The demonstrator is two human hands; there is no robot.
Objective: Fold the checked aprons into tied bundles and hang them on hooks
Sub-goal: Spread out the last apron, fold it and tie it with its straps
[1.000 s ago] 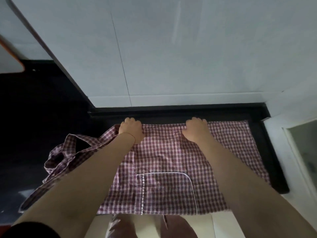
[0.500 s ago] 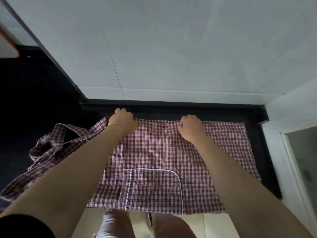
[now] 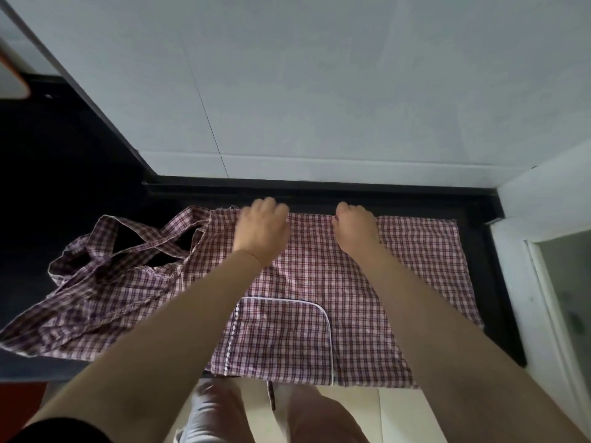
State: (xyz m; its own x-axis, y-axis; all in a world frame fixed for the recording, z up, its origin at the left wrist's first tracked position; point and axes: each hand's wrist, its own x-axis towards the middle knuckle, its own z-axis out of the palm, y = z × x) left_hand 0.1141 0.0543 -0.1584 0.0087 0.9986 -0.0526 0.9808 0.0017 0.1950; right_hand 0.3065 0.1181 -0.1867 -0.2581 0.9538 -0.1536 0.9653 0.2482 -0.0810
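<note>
A red-and-white checked apron (image 3: 425,282) lies spread on a black counter (image 3: 479,206), its near edge hanging over the counter's front. A white-piped pocket (image 3: 281,337) faces up in its middle. Its straps and bib (image 3: 121,257) lie bunched to the left. My left hand (image 3: 262,231) and my right hand (image 3: 356,230) both rest at the apron's far edge, fingers curled over the cloth. The fingertips are hidden, so whether they pinch the fabric is unclear. No hooks are in view.
A pale tiled wall (image 3: 319,91) rises right behind the counter. A white frame with a glass pane (image 3: 563,298) borders the counter on the right. A dark surface (image 3: 48,187) stretches away on the left. My legs (image 3: 256,414) show below the counter edge.
My left hand has slid right along the far edge, closer to my right hand. The straps and bib on the left now lie more spread out. The view has shifted a little.
</note>
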